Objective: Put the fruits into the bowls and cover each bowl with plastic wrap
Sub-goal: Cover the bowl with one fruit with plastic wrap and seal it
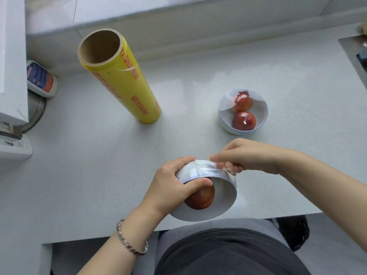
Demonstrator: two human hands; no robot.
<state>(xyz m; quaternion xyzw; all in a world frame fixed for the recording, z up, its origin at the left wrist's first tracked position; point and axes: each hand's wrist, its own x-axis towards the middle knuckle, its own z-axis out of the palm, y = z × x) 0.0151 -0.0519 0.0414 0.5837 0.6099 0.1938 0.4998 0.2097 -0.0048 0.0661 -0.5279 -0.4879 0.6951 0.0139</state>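
A white bowl (222, 199) is tilted toward me at the counter's front edge, with a red fruit (202, 196) inside. My left hand (174, 185) grips its left rim, thumb pressed over the opening. My right hand (248, 155) pinches clear plastic wrap (204, 168) against the bowl's outer far side. A second white bowl (224, 124) stands farther back on the right, holding two red fruits (243, 120) under stretched wrap. A yellow roll of plastic wrap (123, 80) stands upright at the back left.
A white bottle (40, 79) lies at the far left beside a white appliance (12, 62). A metal sink edge (355, 54) shows at the far right. The pale counter (99, 165) ends just below the near bowl.
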